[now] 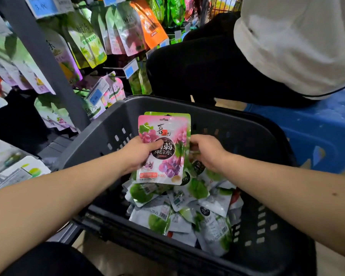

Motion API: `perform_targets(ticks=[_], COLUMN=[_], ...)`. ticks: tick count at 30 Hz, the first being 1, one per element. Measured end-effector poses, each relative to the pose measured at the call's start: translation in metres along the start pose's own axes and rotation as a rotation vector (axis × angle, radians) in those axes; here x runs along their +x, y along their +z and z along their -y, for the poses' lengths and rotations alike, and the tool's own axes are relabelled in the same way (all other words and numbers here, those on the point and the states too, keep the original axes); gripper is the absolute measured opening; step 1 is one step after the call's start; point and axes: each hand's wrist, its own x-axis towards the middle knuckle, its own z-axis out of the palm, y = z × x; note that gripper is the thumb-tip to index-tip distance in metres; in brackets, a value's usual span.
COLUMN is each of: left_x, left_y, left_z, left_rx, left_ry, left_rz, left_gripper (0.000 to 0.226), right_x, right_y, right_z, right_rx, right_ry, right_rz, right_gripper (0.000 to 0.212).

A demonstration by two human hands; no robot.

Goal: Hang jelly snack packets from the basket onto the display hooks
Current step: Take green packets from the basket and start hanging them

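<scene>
Two held packets (pixel 164 148) are being gripped over the basket (pixel 237 124) by the left hand (pixel 136 154) and pinched edgewise by the right hand (pixel 207 152), with many loose packets (pixel 179 214) being left unhung.

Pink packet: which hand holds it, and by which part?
The left hand grips the pink packet at its left edge, thumb on the front. Whether the right hand holds its right edge is unclear.
</scene>
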Motion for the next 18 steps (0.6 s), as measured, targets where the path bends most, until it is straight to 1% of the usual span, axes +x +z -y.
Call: perform_targets(ticks=[1, 2, 3, 5, 6, 7, 9, 11, 13, 16, 17, 18], left_x=[0.001, 0.001, 0.002, 0.002, 0.002, 0.002, 0.002, 0.003, 0.005, 0.006, 0.005, 0.005], left_y=[-0.002, -0.004, -0.007, -0.009, -0.01, -0.01, -0.011, -0.014, -0.018, -0.023, -0.025, -0.026], left_z=[0.0, 0.001, 0.001, 0.001, 0.001, 0.0, -0.002, -0.004, -0.007, -0.01, -0.011, -0.012], left_rx=[0.035, 0.067, 0.096, 0.126, 0.124, 0.12, 0.131, 0.143, 0.146, 0.103, 0.095, 0.087], left_ry=[0.011, 0.017, 0.023, 0.026, 0.029, 0.031, 0.037, 0.035, 0.024, 0.01, 0.006, 0.004], left_rz=[-0.012, -0.027, -0.048, -0.112, -0.144, -0.173, -0.222, -0.273, -0.313, -0.328, -0.324, -0.32], left_gripper=[0.025, 0.024, 0.023, 0.02, 0.019, 0.018, 0.016, 0.019, 0.019, 0.02, 0.018, 0.016], right_x=[0.004, 0.01, 0.01, 0.006, 0.003, -0.002, -0.008, -0.01, -0.009, -0.006, -0.011, -0.015], right_y=[-0.004, -0.009, -0.013, -0.018, -0.018, -0.014, -0.003, 0.01, 0.019, 0.024, 0.025, 0.026], right_z=[-0.007, -0.017, -0.025, -0.042, -0.051, -0.057, -0.065, -0.064, -0.063, -0.058, -0.052, -0.046], right_rx=[-0.085, -0.229, -0.43, -0.869, -1.031, -1.129, -1.189, -1.144, -1.053, -0.931, -0.907, -0.924], right_ry=[0.008, 0.017, 0.033, 0.082, 0.1, 0.118, 0.13, 0.142, 0.209, 0.346, 0.371, 0.356], right_rz=[-0.026, -0.064, -0.09, -0.065, -0.039, -0.018, 0.003, -0.001, -0.025, -0.026, 0.0, 0.03], right_gripper=[0.022, 0.017, 0.013, 0.014, 0.015, 0.017, 0.022, 0.03, 0.045, 0.075, 0.082, 0.081])
